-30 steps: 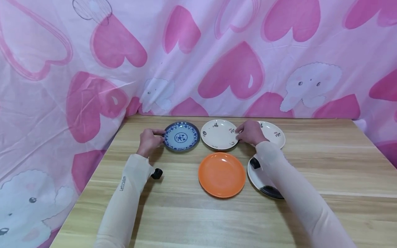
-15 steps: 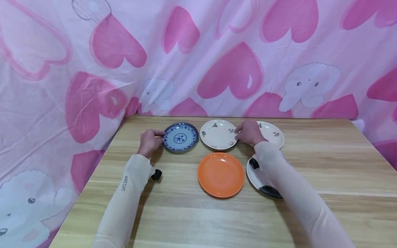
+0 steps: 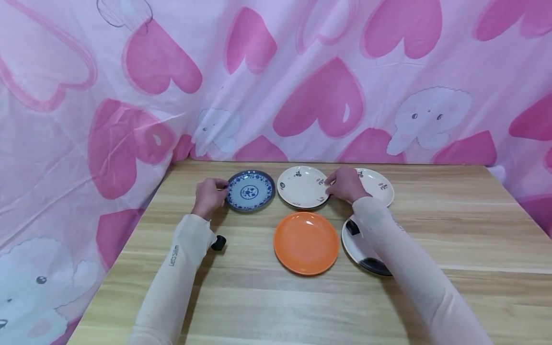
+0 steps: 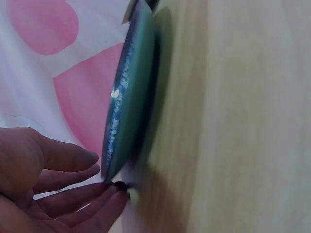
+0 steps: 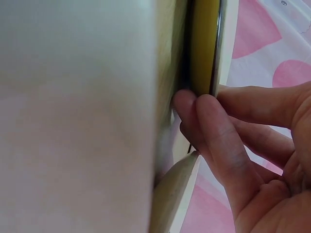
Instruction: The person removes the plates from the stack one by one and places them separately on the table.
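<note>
Wooden table (image 3: 453, 230) backed by heart-print pink cloth (image 3: 323, 96) — blue plate (image 3: 251, 190) rim pinched by left hand (image 3: 209, 195), cream plate (image 3: 303, 187) rim gripped by right hand (image 3: 346, 185).

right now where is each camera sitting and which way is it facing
Head: worn on the head, looking forward and down at the table; both sleeved arms, left hand and right hand show.
Left wrist: at the left wrist, looking past the fingers at the blue plate edge-on.
Right wrist: at the right wrist, facing the cream plate rim, which its fingers touch.
Shared: head and left wrist both show the blue plate; head and right wrist the cream plate.
</note>
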The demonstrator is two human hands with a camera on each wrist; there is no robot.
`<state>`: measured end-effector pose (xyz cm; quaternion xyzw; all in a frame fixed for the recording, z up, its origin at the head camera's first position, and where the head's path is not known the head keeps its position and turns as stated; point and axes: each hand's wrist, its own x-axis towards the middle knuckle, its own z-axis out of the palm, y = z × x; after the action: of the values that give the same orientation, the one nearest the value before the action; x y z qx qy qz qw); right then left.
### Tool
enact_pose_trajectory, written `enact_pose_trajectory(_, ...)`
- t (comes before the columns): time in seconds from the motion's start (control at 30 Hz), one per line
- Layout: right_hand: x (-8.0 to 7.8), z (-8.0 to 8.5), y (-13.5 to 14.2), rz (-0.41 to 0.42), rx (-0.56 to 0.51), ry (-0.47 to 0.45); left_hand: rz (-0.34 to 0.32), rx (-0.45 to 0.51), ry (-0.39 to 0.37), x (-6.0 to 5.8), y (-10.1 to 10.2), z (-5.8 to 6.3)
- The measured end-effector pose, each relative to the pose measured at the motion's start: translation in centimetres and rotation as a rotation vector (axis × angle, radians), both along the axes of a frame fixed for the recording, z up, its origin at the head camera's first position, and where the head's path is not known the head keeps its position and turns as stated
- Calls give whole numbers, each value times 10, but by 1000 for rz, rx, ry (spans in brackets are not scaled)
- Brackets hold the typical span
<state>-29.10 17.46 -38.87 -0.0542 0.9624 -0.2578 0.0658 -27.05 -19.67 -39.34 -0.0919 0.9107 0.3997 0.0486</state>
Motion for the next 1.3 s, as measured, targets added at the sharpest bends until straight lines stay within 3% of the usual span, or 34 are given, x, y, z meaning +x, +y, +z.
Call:
enact_pose_trajectory(0.2, 0, 1, 0, 3, 20, -4, 34, -24, 39, -1, 2, 6)
enact_pose_trajectory(0.4, 0, 3, -1, 19, 30, 3, 60, -5, 131, -1, 5, 10)
enact_pose_trajectory(0.73, 1, 0, -2, -6, 22, 6, 20, 101, 214, -4, 20, 10)
enact_pose_trajectory(0.9, 0, -1, -2, -8, 33, 6, -2, 134, 221, -5, 28, 8)
enact_pose_trajectory(1.1, 0, -3, -2, -18, 25, -5, -58, 89, 243, -6, 42, 3)
enact_pose_trajectory(1.3, 0, -4, -2, -31, 19, -8, -104, 153, 130, -6, 62, 8)
